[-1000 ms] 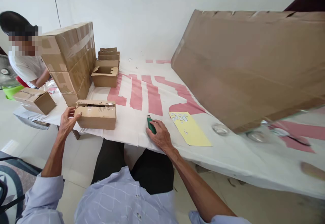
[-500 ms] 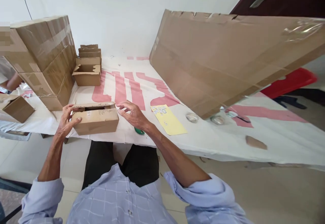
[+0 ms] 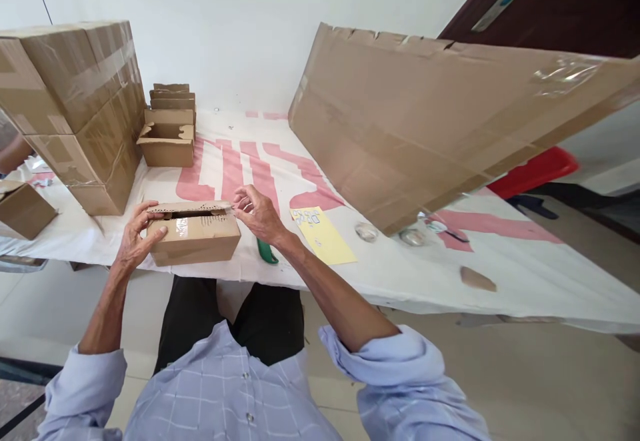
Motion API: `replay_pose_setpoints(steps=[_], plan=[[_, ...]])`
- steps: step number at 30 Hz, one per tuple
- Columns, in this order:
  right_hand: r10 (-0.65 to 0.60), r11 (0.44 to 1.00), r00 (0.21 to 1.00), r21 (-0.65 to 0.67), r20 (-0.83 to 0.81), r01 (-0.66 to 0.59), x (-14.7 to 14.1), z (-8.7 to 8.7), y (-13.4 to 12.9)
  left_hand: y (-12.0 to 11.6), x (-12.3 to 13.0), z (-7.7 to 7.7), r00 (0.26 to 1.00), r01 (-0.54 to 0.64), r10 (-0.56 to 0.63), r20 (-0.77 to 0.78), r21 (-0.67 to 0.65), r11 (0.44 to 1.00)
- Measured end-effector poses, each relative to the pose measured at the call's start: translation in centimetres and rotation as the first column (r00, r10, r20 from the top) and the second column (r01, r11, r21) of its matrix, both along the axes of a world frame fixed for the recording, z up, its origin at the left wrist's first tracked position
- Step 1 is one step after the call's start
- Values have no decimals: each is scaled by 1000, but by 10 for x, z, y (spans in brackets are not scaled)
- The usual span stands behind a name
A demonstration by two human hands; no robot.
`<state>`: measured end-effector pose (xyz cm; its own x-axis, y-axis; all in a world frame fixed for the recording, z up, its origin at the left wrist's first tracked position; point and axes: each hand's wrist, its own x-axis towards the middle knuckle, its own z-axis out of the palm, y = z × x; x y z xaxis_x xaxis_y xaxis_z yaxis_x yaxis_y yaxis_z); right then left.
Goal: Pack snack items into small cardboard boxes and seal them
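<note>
A small cardboard box (image 3: 195, 251) sits near the table's front edge. Its top has a dark narrow gap between the flaps, and a shiny pale patch (image 3: 181, 227) shows on the lid. My left hand (image 3: 136, 235) grips the box's left end, thumb on top and fingers behind. At the right top corner my right hand (image 3: 259, 215) has its fingers curled together at the end of the raised back flap (image 3: 200, 207). Just right of the box lies a green object (image 3: 267, 251), its kind unclear, partly hidden by my right hand and forearm.
Taped cartons (image 3: 75, 107) are stacked at left, beside several open small boxes (image 3: 167, 144). A large cardboard sheet (image 3: 400, 114) leans over the right side. Yellow paper (image 3: 327, 237), tape rolls (image 3: 367, 231) and a cardboard scrap (image 3: 478, 279) lie on the cloth-covered table (image 3: 400, 287).
My right hand's fingers have drawn in and curled at the box's right corner. The box has turned slightly, and more of the green object shows. The whole view has shifted a little.
</note>
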<state>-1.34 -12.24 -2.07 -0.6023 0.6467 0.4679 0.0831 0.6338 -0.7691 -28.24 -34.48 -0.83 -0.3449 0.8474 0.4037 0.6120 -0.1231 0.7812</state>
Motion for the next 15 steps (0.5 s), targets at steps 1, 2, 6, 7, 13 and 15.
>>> replay_pose_setpoints(steps=[1, 2, 6, 7, 13, 15], plan=[[7, 999, 1000, 34, 0, -7, -1, 0, 1, 0, 0, 0, 1000, -4, 4, 0, -1, 1000], [19, 998, 1000, 67, 5, -19, -1, 0, 3, 1, 0, 0, 1000, -9, 9, -1, -4, 1000], [79, 988, 997, 129, 15, -80, -1, 5, 3, 1, -1, 1, 1000, -22, 22, -14, -19, 1000], [88, 987, 996, 135, 8, -88, -1, 6, 2, 1, -1, 1, 1000, -24, 23, -17, -22, 999], [120, 981, 990, 159, -74, -107, -4, 15, -4, 2, -1, 2, 1000, -19, 18, -14, -20, 1000], [138, 984, 985, 133, -108, -123, -6, 18, -6, 2, -1, 2, 1000, -12, 12, -16, -12, 1000]])
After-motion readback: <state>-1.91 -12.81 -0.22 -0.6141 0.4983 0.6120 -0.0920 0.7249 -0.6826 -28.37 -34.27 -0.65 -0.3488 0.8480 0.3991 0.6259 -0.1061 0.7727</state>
